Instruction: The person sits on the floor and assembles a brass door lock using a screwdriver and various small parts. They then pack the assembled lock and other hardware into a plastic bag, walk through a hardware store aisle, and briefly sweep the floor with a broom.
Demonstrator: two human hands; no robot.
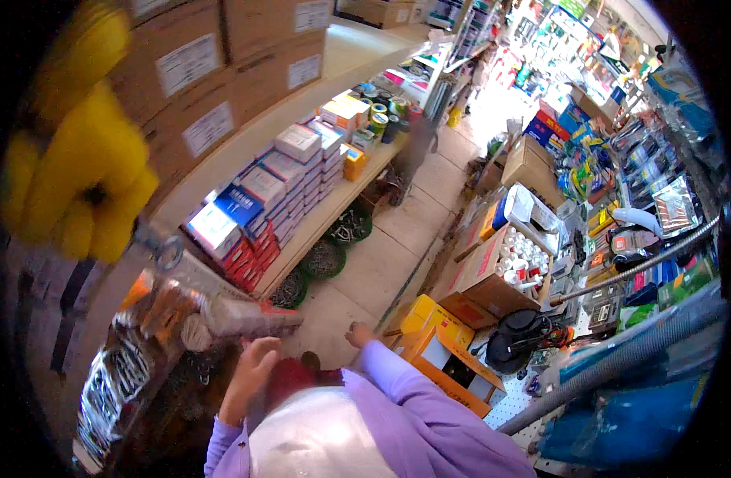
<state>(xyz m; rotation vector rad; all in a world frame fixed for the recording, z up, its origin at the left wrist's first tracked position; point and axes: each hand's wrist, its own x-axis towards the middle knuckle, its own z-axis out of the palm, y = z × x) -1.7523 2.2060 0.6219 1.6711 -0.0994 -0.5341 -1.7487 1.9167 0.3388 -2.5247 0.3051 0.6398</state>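
My left hand [256, 378] is in front of my body, close to a plastic-wrapped package [242, 315] at the shelf's end. Its fingers are loosely bent and apart, and I see nothing held in it. Farther right, my right hand [361, 334] hangs over the aisle floor beside a yellow box [435, 317]. Its fingers are curled in, with no object showing in them. Lilac sleeves cover both arms. An orange carton [451, 366] with an open side lies by my right forearm.
Stacked small boxes [262, 187] line the left shelf above green baskets [324, 259] of metal parts. Yellow gloves [83, 151] hang at upper left. A cardboard box [493, 275] of white fittings and a grey flexible hose [612, 362] are on the right. A tiled aisle [409, 227] runs between.
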